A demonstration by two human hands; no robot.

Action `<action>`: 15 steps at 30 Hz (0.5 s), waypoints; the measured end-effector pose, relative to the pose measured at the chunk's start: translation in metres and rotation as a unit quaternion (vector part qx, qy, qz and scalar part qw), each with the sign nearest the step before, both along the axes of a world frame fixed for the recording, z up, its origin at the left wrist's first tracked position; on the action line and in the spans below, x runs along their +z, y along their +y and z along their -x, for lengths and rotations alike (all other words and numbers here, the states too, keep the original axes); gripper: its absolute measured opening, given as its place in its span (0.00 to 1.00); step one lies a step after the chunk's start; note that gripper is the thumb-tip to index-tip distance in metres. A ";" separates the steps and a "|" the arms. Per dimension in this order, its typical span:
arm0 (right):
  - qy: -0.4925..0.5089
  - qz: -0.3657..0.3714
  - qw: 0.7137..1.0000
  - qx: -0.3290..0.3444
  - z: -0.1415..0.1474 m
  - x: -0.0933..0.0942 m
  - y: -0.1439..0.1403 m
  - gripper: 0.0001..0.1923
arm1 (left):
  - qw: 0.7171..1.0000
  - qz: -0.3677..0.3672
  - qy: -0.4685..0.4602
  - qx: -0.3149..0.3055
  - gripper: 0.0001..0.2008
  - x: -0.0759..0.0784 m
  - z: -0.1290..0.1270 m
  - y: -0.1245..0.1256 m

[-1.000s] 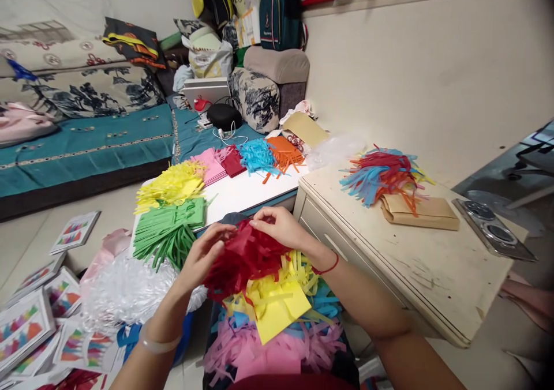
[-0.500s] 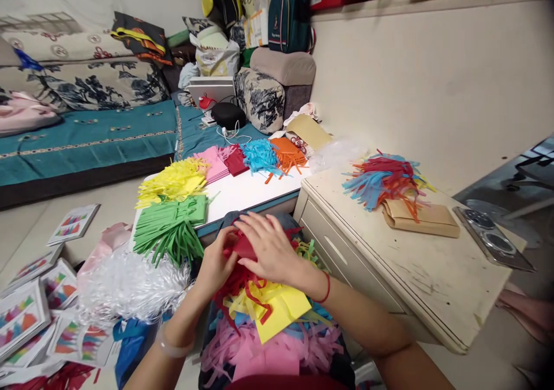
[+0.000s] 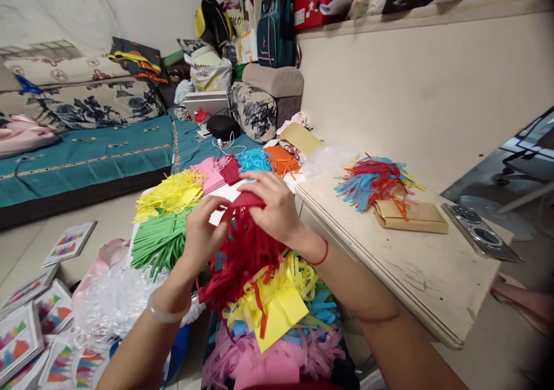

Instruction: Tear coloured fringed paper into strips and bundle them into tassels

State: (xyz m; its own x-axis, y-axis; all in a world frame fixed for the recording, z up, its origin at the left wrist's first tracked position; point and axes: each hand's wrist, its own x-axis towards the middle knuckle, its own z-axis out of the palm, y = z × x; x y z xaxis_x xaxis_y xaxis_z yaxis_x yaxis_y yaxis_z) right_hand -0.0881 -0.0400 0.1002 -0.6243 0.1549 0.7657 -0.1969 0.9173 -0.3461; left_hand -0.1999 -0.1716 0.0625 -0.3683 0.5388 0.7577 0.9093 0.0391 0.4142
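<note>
Left hand (image 3: 205,231): my thumb and fingers pinch one end of the red fringed paper (image 3: 255,240).
Right hand (image 3: 277,208): my fingers grasp its other end.
Red fringed paper: between my hands, strips hanging beside the yellow fringe (image 3: 283,318).
Green fringe (image 3: 158,243): near my left hand, on the white table (image 3: 223,194).

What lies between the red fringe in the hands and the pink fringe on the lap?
In the head view, yellow fringe and some blue fringe lie between the red fringe and pink fringe.
</note>
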 end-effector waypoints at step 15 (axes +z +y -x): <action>0.025 0.575 0.771 0.274 -0.075 0.039 0.095 0.13 | 0.962 -0.070 0.242 -0.108 0.16 0.123 -0.044 0.104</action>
